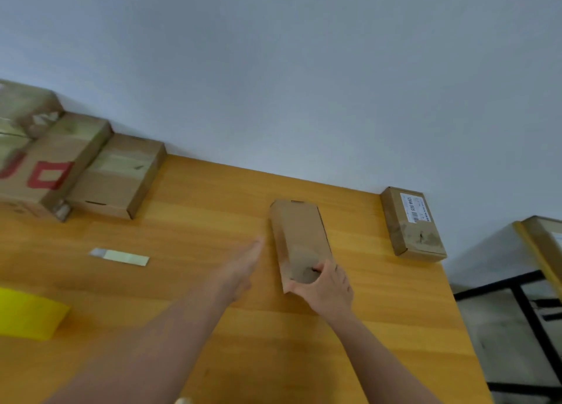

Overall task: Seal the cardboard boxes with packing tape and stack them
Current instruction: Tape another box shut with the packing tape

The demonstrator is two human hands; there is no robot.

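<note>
A small plain cardboard box [299, 236] lies on the wooden table [213, 209] near the middle. My right hand [327, 285] grips its near end, fingers wrapped over the edge. My left hand [240, 269] is stretched flat and blurred just left of the box, fingers apart, holding nothing. A strip of clear packing tape [120, 256] lies flat on the table to the left. Several taped boxes [70, 163] are piled at the back left against the wall.
A labelled cardboard box [410, 221] sits at the table's back right corner. A yellow object [29, 314] lies at the left edge. Beyond the table's right edge stand a black metal frame [523, 300] and another box [544, 242].
</note>
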